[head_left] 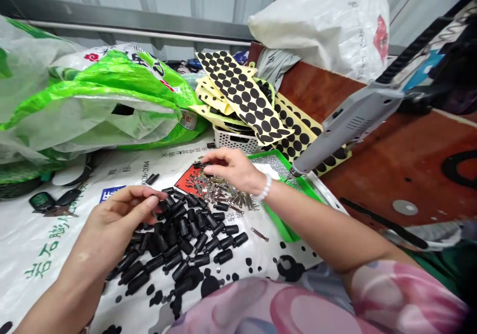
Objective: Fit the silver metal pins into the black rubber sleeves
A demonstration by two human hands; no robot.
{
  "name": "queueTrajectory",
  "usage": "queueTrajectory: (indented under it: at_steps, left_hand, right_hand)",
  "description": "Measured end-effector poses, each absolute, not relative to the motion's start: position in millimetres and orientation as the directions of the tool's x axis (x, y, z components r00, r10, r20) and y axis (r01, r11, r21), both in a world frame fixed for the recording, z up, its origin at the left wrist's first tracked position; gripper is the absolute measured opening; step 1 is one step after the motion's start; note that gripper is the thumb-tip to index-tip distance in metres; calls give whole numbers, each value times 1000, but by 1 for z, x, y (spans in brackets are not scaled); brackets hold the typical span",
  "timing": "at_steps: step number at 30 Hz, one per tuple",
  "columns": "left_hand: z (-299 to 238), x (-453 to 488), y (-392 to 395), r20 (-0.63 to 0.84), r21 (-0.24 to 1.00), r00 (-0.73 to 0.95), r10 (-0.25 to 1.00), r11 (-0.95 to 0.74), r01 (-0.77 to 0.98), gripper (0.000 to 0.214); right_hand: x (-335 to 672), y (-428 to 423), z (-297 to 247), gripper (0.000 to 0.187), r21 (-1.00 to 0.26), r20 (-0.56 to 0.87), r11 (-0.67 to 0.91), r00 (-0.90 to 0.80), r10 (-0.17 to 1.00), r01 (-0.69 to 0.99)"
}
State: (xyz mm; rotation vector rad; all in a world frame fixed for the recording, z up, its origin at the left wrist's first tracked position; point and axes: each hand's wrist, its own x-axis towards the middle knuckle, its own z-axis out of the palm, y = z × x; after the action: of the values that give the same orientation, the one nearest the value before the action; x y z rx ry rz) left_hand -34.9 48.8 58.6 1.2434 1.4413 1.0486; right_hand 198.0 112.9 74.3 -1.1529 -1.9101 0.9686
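My left hand (121,212) is closed in a pinch at the left edge of a pile of black cylindrical plastic pieces (194,219). Whatever is between its fingertips is hidden or too small to name. Over a heap of small metal strips (219,187) is my right hand (233,167), wearing a pale bead bracelet, its thumb and fingers drawn together. A small dark piece (197,165) shows at those fingertips; whether it is gripped or lies behind them is unclear. One loose metal strip (260,234) lies apart, right of the black pieces.
A grey electric screwdriver (335,130) hangs at the right, its tip over a green tray (285,229) of small metal parts. Behind are a white basket (236,141) and sheets of black round stickers (242,93). Green-and-white bags (112,105) fill the left; keys (55,202) lie nearby.
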Motion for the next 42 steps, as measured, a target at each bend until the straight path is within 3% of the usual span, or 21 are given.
queueTrajectory:
  at_steps: [4,7,11,14,16,21,26,32,34,38,40,42]
  left_hand:
    - [57,-12,45,-75,992,-6,997,76,99,23]
    - [57,4,39,-161,985,73,984,165,-49,24]
    - [58,14,28,-232,960,114,966,246,-133,25]
    - [54,15,21,-263,943,121,957,282,-176,23]
    - [50,15,17,-267,944,106,958,282,-172,22]
    - [39,19,7,-168,986,47,985,168,-1,20]
    - [35,29,-5,-23,959,-25,999,29,282,30]
    - [30,31,-8,132,889,-83,988,-81,451,34]
    - [27,28,-8,202,829,-55,978,-140,541,33]
    - [23,20,-6,383,628,67,921,-312,712,29]
    - [23,17,-5,455,528,132,881,-386,757,27]
    - [24,15,-3,508,435,206,836,-456,776,26]
  right_hand:
    - [213,65,69,16,-992,105,117,-239,965,39]
    - [211,40,58,18,-995,93,83,-229,969,-52]
    - [202,19,44,19,-922,332,363,-207,920,134]
    - [198,11,38,21,-742,538,594,-254,804,310]
    - [197,9,35,23,-646,604,666,-284,745,373]
    - [195,5,30,25,-497,667,749,-359,653,438]
    - [192,5,28,24,-537,671,745,-335,662,395]
    - [185,2,30,25,-413,724,812,-392,568,412]
    - [184,2,30,26,-463,704,794,-381,599,394]
    - [181,0,30,23,-687,578,663,-329,747,297]
    - [181,-2,30,21,-814,467,538,-306,830,217]
    - [180,-5,29,21,-945,280,318,-304,911,82]
